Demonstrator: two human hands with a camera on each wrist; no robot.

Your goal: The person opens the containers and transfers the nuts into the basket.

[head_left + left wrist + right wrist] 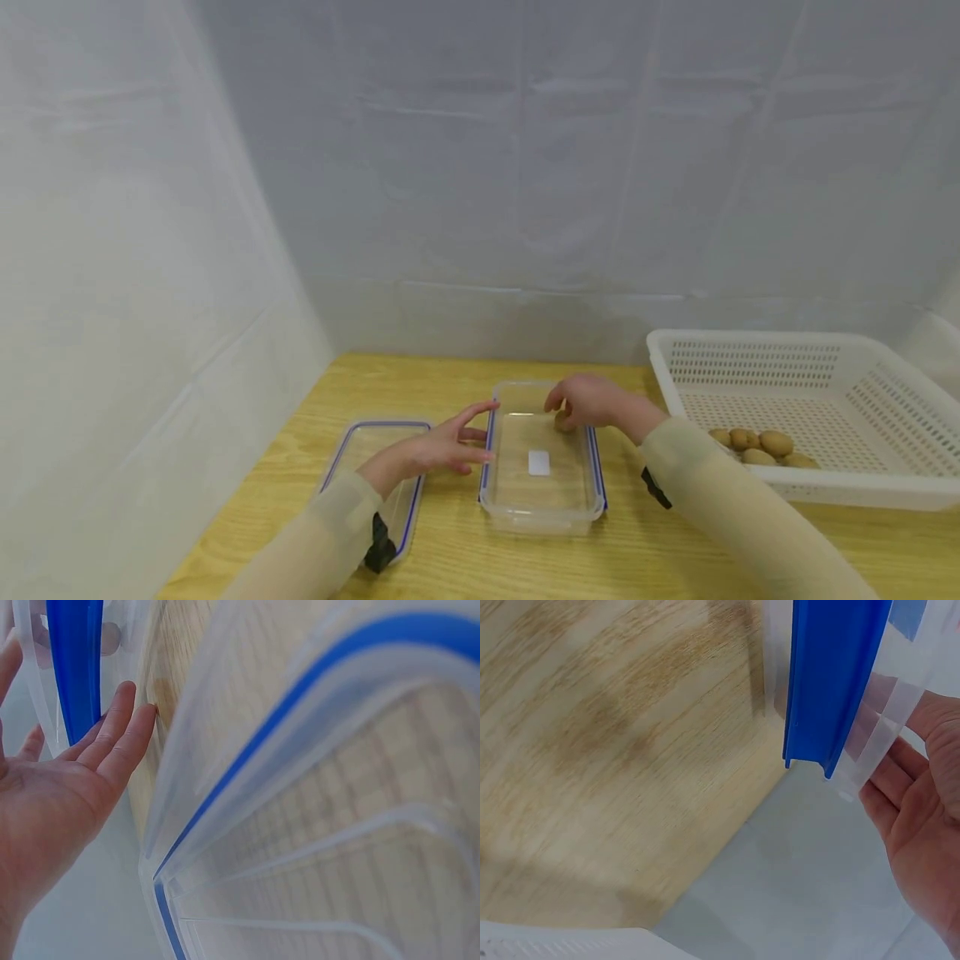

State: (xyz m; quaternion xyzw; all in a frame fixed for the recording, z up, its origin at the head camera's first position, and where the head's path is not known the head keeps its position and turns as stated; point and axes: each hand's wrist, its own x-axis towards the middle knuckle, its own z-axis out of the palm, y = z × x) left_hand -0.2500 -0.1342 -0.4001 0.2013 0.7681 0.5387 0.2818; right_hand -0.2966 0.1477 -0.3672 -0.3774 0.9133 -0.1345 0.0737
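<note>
A clear rectangular food container (542, 500) with blue side clips stands on the wooden table. My right hand (596, 402) reaches over its right wall and pinches a small brown potato (562, 422) inside, low near the far right. In the right wrist view a blue clip (832, 682) and the clear wall partly cover the fingers, and the potato is hidden. My left hand (441, 447), fingers spread, is at the container's left wall with its fingertips right at the rim. The left wrist view shows those straight fingers (120, 742) beside another blue clip (76, 667).
A clear lid with a blue seal (384, 446) lies on the table, left of the container and partly under the left forearm. At the right, a white perforated basket (847, 482) holds several brown potatoes (776, 442). White sheeting (480, 192) hangs behind the table and along the left.
</note>
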